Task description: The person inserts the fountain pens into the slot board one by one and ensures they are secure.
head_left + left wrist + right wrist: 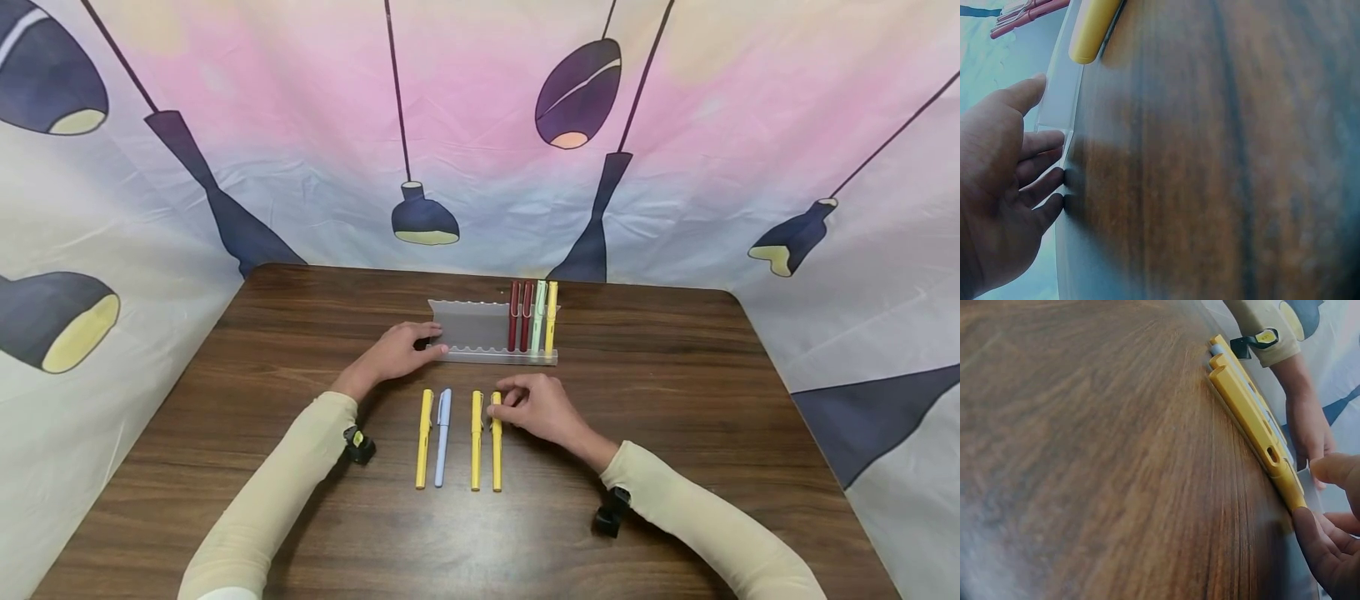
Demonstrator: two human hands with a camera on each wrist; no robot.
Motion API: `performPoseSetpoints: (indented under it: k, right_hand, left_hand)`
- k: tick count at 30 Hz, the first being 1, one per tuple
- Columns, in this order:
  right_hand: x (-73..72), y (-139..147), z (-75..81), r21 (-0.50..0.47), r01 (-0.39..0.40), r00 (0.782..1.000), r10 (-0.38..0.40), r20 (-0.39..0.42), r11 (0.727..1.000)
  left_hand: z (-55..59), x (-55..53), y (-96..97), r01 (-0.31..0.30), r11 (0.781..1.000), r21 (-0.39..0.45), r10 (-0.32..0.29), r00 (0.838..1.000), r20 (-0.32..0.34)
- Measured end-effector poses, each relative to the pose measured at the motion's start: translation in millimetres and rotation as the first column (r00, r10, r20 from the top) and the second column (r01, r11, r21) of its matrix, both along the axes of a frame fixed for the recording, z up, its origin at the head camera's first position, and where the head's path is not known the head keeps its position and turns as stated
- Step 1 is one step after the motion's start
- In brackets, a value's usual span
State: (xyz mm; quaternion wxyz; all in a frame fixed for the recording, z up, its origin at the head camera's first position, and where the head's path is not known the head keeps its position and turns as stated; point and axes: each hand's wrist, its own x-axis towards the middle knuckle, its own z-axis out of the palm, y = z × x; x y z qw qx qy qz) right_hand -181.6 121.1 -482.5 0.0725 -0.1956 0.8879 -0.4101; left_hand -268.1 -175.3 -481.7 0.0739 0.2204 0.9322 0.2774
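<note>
A clear pen rack (468, 329) stands toward the back of the table. My left hand (401, 348) holds its left end, thumb at the front lip and fingers along the end edge in the left wrist view. In the rack's right part lean two dark red pens (521, 317), a pale green pen (538, 321) and a yellow pen (551, 321). My right hand (542, 407) is at the cap of the rightmost yellow pen (497, 458) on the table. In the right wrist view a fingertip (1305, 519) touches the cap's end, with the thumb spread apart from it.
Left of that pen lie another yellow pen (476, 450), a light blue pen (442, 442) and one more yellow pen (423, 442), all roughly parallel. The wooden table (645, 358) meets a patterned cloth (480, 125) behind and at the sides.
</note>
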Motion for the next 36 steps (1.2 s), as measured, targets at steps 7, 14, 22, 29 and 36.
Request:
performPoseSetpoints:
  k: [7,14,22,29,36]
  right_hand:
    - [-1.2,-2.7,-2.6,0.012,-0.023,0.999,0.023,0.042,1.0]
    - [-2.9,-5.0,-5.6,0.026,-0.039,0.998,0.038,0.049,0.999]
    - [-3.7,-6.9,-4.6,0.065,-0.04,0.998,0.038,0.041,0.997]
    - [-3.9,-7.3,-3.7,0.041,-0.037,0.999,0.036,0.041,0.998]
    - [-3.8,-7.8,-3.2,0.035,-0.018,0.997,0.015,0.071,0.999]
  left_hand:
    - [0.8,0.6,0.1,-0.008,1.0,-0.003,0.008,1.0,0.012]
    - [0.8,1.9,0.9,-0.014,1.0,0.001,0.014,1.0,0.009]
    - [0.8,2.2,0.2,-0.005,1.0,-0.002,0.005,1.0,0.001]
    - [-0.8,0.2,-0.8,0.0,1.0,0.007,0.0,1.0,0.0]
    - [0.7,1.5,-0.3,0.002,1.0,0.005,-0.002,1.0,-0.002]
